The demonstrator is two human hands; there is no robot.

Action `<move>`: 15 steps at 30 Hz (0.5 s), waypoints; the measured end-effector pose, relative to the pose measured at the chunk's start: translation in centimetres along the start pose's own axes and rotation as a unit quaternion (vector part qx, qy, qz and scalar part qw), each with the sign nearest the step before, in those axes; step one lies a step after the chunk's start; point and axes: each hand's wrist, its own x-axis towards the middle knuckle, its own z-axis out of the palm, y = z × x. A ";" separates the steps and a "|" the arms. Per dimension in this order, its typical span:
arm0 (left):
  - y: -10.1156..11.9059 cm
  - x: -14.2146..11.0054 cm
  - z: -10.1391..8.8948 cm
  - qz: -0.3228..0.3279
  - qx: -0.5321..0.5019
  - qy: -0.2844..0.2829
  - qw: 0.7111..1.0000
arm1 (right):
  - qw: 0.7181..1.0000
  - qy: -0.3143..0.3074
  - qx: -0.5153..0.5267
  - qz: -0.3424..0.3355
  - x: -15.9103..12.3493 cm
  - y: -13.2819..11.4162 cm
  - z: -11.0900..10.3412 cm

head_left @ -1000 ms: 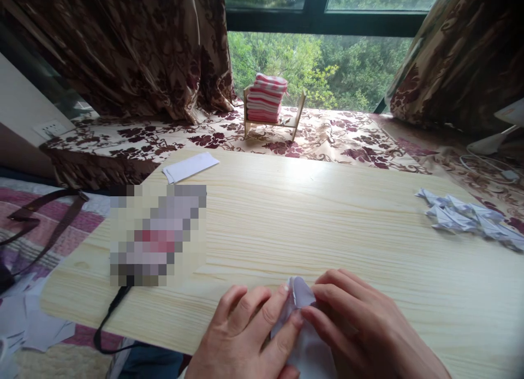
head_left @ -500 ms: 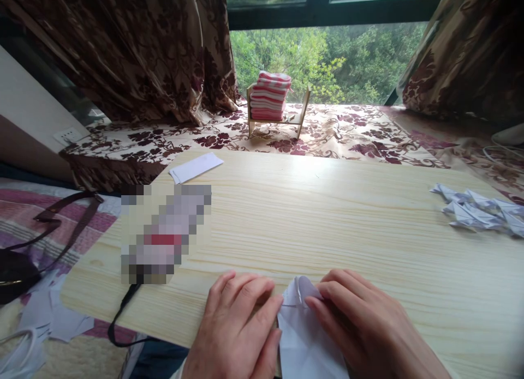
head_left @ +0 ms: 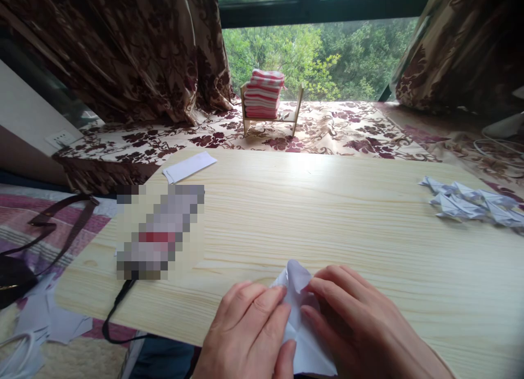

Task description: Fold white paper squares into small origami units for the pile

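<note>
A folded piece of white paper [head_left: 301,313] lies at the near edge of the light wooden table [head_left: 311,215]. My left hand [head_left: 249,335] rests on its left side, fingers pressed flat along a fold and thumb on the paper. On the paper's right side my right hand [head_left: 360,324] presses down with its fingertips close together near the raised tip. Both hands touch the paper and hide most of it.
A pile of folded white paper pieces [head_left: 470,204] lies at the table's right edge. A stack of white paper strips [head_left: 189,166] sits at the far left. A blurred-out object [head_left: 159,232] with a black cord lies left. A small wooden rack with striped cloths [head_left: 268,98] stands on the sill.
My left hand has slid right onto the paper, its fingers now over the left fold. The paper's tip stands up a little more. The view has shifted slightly.
</note>
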 end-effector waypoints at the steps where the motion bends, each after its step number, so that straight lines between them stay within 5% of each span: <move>1: 0.1 0.0 0.1 0.002 0.012 0.012 1.000 | 1.000 -0.002 -0.004 0.003 0.0 0.0 0.0; 4: 0.1 0.1 -0.2 0.009 0.044 -0.123 0.991 | 1.000 0.014 -0.009 0.011 0.1 0.0 -0.3; 9: -1.3 0.7 -1.0 0.075 0.019 -0.071 0.994 | 0.998 -0.055 -0.013 0.024 0.0 0.0 -1.6; 15: -2.3 1.3 -1.4 0.113 0.006 -0.149 0.982 | 0.997 -0.069 -0.044 0.017 0.1 -0.3 -2.0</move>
